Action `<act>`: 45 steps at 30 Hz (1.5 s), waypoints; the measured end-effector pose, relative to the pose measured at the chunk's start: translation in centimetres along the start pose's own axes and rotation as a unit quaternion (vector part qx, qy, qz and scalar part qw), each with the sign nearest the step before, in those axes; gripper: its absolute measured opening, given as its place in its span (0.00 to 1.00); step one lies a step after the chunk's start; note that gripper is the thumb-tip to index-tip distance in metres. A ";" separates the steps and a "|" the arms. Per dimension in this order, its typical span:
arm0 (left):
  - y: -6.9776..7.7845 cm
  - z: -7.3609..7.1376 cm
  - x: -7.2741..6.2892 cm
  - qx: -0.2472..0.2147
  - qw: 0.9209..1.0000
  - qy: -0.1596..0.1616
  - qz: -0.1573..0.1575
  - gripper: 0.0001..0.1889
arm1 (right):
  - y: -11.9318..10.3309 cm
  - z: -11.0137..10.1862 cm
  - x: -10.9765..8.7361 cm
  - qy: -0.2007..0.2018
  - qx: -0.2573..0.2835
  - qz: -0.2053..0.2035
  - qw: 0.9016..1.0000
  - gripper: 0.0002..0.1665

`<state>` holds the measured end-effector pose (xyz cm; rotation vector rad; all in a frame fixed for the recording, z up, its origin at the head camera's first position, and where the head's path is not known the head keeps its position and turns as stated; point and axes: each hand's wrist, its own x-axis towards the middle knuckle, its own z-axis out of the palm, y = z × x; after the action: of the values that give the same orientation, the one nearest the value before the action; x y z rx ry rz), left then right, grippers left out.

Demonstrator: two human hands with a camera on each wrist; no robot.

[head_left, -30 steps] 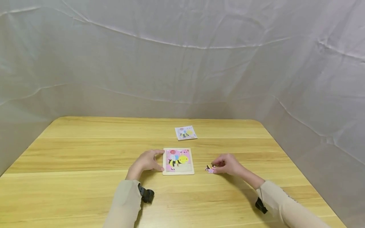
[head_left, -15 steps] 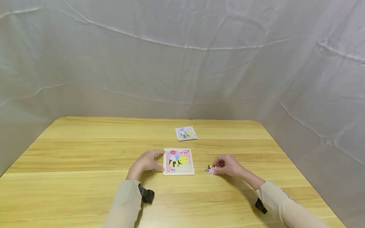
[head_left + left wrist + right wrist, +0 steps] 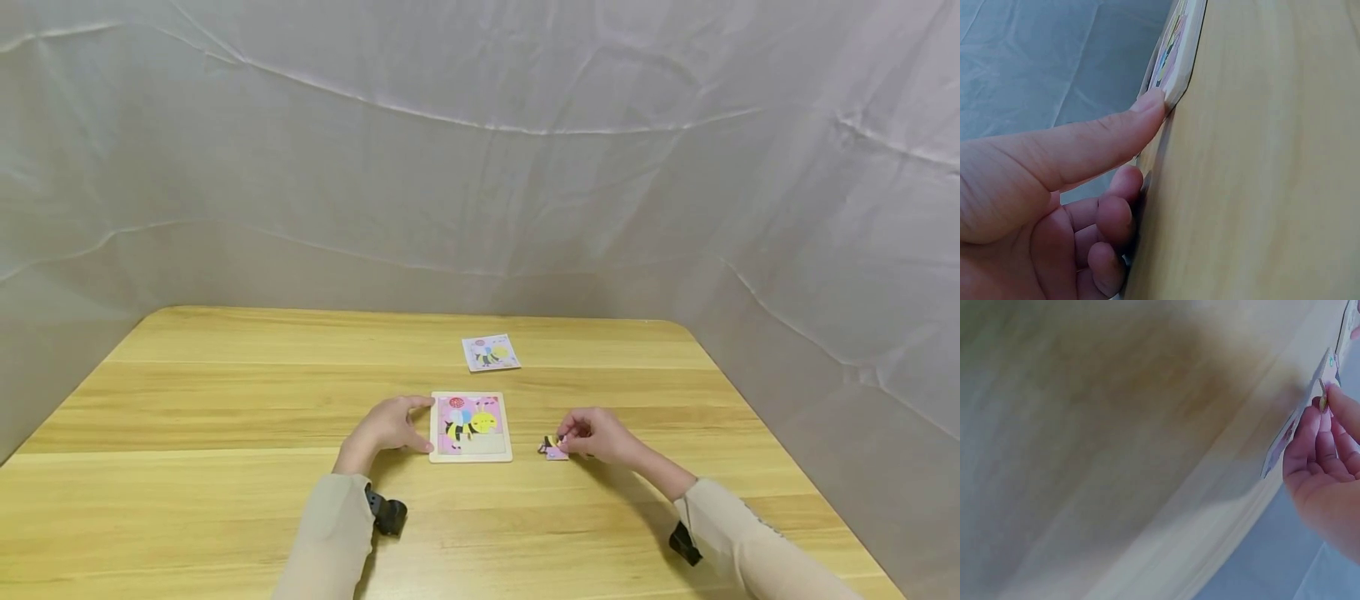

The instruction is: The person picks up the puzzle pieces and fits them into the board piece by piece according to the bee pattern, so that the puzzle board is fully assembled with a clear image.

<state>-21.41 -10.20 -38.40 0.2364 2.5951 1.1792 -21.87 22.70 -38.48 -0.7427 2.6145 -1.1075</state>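
Note:
A square wooden bee puzzle board lies flat on the table, its lower right part showing bare wood. My left hand rests at its left side, thumb and index finger spread apart against that edge. In the left wrist view the thumb presses the board's corner, and the other fingers bend loosely beside it. To the right of the board, my right hand pinches a small puzzle piece between thumb and fingers. Under those fingertips lie pink-and-yellow puzzle pieces; the fingers partly hide them.
A printed bee picture card lies behind the board. The wooden table meets a grey cloth backdrop at the back and sides. Black cameras are strapped at both wrists.
My right fingers have shifted slightly at the loose pieces, and a small piece is now tilted up between them. The left hand and the board stay in place.

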 end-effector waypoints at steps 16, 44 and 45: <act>0.1 0.0 -0.1 0.000 1.000 -0.002 0.003 0.36 | -1.1 0.8 1.3 0.013 0.108 0.074 0.991 0.08; 0.0 0.0 0.1 -0.005 1.000 -0.005 -0.005 0.37 | -4.7 4.8 6.1 -0.010 0.160 0.082 0.984 0.06; 0.0 0.0 0.1 -0.004 1.000 -0.005 -0.005 0.37 | -4.8 4.9 6.2 -0.012 0.163 0.083 0.983 0.06</act>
<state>-21.49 -10.19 -38.46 0.2276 2.5799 1.1829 -23.56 13.56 -38.42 -0.4556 2.3386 -1.4148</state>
